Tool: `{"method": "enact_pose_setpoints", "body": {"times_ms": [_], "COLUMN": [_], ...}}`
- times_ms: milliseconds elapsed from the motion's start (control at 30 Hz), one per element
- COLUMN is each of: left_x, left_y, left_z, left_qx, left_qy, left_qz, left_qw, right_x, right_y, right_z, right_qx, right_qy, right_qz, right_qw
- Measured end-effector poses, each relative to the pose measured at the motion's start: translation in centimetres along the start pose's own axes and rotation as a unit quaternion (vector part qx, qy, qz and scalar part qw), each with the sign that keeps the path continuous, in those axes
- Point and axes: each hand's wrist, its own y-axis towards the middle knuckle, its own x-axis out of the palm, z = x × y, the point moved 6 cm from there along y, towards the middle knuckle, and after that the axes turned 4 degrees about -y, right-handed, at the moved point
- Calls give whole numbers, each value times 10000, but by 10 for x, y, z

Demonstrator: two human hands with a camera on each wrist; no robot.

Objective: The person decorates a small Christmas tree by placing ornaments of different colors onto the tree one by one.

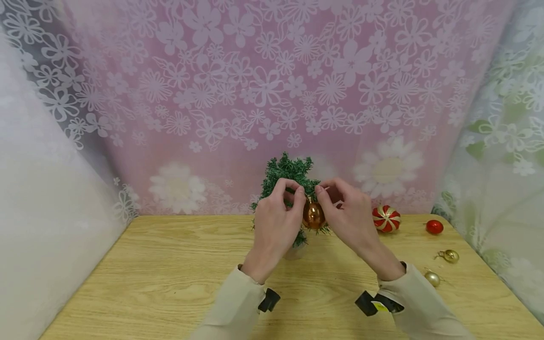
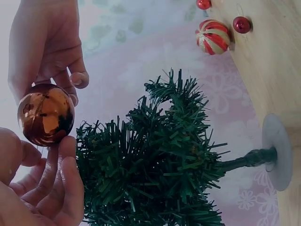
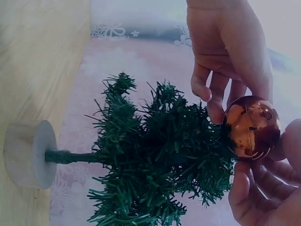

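Together, my left hand, right hand, curled, pinching the ball at its top, in front of the tree, striped bauble right of it.

A: Where are your bare left hand and your bare right hand?
B: You have both raised just below mid-frame, thumbs and forefingers pinched, fingertips facing each other.
A: And your arms in long cream fabric sleeves?
B: Yours slant inward from the frame's lower edge.
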Motion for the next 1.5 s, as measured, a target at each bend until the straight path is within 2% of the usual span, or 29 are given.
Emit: {"method": "enact_pose_setpoints", "body": {"times_ms": [167, 333, 500, 667, 767, 933, 1033, 1133, 1233, 1333, 1500], "left_x": [1, 0, 3, 7, 6, -2, -12, -23, -33, -40, -44], "left_y": [3, 4, 0, -6, -8, -14, -18, -23, -27, -32, -37], "left_z": [1, 3, 4, 4, 1, -10, -19, -30, -44, -58, -78], "left_qx": [-7, 129, 503, 911, 969, 818, 814, 848, 782, 556, 52], "left_qy": [305, 707, 1211, 1651, 1476, 703, 362, 172, 101, 106, 323], "left_qz": [128, 249, 190, 59, -46, -156, -55, 194, 473, 640, 389], "left_qw": [9995, 9971, 9912, 9820, 9843, 9940, 9960, 9961, 9958, 9963, 9987], "right_x": [3, 10, 11, 11, 10, 5, 0, -7, -17, -28, -43], "right_y": [7, 9, 3, -2, -3, -6, -8, -11, -16, -21, -33], "right_z": [3, 9, 15, 19, 18, 18, 20, 24, 29, 37, 58], "right_qx": [341, 719, 859, 738, 621, 506, 478, 404, 328, 301, 501], "right_qy": [-23, -78, -96, -133, -129, -92, -149, -209, -225, -338, -566], "right_qz": [-317, -771, -1137, -1307, -1309, -1342, -1309, -1224, -1174, -1097, -1135], "right_qw": [9989, 9944, 9897, 9886, 9894, 9896, 9901, 9914, 9923, 9929, 9907]}}
